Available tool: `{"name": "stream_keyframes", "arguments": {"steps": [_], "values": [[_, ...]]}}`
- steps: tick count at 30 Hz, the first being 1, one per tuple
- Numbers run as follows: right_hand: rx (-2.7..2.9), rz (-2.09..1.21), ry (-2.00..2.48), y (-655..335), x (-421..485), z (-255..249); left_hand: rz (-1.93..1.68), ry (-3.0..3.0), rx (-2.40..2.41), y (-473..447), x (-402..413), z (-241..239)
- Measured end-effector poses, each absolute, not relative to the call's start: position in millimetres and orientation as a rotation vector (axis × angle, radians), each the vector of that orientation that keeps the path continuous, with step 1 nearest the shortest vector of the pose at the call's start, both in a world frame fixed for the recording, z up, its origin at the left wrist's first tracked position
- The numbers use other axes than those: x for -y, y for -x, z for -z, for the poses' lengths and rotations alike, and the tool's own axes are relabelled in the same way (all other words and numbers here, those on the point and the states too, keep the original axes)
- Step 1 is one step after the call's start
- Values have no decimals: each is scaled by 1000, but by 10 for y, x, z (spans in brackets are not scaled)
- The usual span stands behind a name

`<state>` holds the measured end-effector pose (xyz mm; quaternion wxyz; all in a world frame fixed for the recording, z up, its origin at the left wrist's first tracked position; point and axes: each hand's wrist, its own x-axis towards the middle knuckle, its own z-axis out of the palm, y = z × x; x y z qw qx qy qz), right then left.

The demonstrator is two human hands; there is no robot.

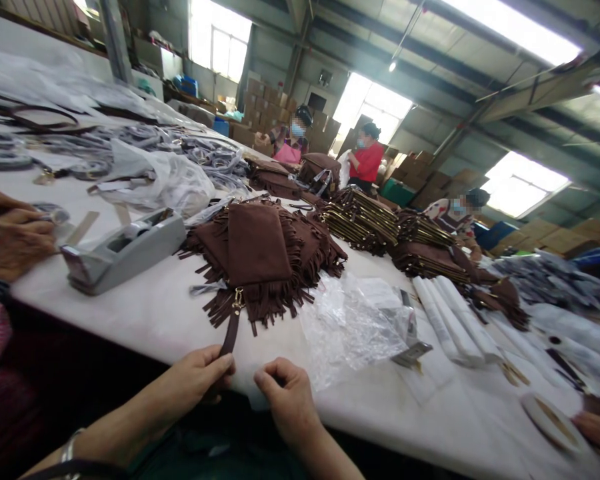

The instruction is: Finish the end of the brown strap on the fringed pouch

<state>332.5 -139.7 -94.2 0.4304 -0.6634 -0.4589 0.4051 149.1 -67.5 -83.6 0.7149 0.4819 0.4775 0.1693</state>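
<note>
My left hand pinches the end of a brown wrist strap at the table's front edge. The strap runs up to a gold clasp beside a flat brown pouch with fringe. That pouch rests on a heap of similar fringed brown pouches. My right hand is closed in a pinch just to the right, apart from the strap. What its fingers hold, if anything, is too small to make out.
A grey tape dispenser stands left, near a co-worker's hands. Crumpled clear plastic, a second tape dispenser, white rolls and a tape roll lie right. Stacked brown bags and several people are beyond.
</note>
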Motion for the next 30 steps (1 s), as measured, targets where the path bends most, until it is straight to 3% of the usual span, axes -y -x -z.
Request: {"name": "stream_keyframes", "arguments": {"steps": [6, 11, 30], "values": [[1192, -991, 1634, -3286, 1435, 924, -281, -1206, -943, -1382, 479, 660], [1213, -1007, 1630, -3244, 1440, 937, -454, -1109, -955, -1479, 415, 533], [1119, -1143, 1578, -3193, 1443, 894, -598, -1245, -1158, -1600, 529, 645]]}}
